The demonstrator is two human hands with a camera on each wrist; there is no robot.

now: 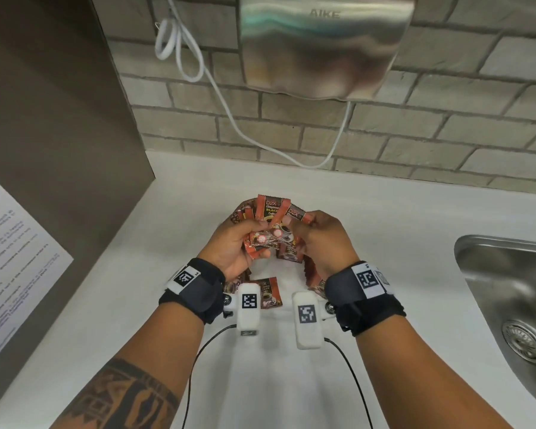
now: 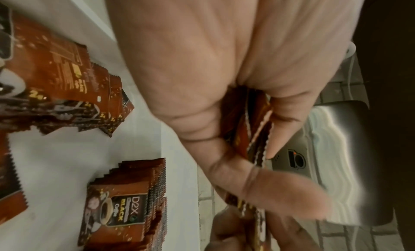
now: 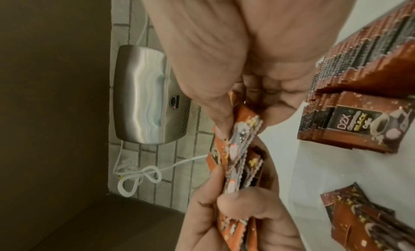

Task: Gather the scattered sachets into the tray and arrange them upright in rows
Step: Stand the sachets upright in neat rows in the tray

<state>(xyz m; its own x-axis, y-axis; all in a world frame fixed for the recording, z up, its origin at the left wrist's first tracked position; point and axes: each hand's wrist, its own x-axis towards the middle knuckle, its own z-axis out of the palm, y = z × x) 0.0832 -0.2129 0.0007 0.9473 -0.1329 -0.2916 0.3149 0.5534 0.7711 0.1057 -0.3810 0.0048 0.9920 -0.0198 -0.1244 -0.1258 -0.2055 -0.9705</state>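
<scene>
Both forearms reach in from the near edge; left hand [image 1: 234, 239] and right hand [image 1: 321, 239] each curl fingers [image 2: 253, 182] round one shared fan of red-brown foil coffee sachets [image 1: 274, 219], held above the white tabletop [image 1: 384, 218]. Partly done: packed upright sachet rows [image 2: 125, 207] stand below, but a loose flat sachet [image 1: 268, 294] and slumped ones [image 2: 67, 88] remain. Tray edges unclear, so cannot tell what sits inside it.

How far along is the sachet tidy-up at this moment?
Partly done: rows of sachets already stand packed upright on the white surface. In hand: left hand and right hand together grip a bunch of sachets. Left: loose sachets near the wrists.
</scene>
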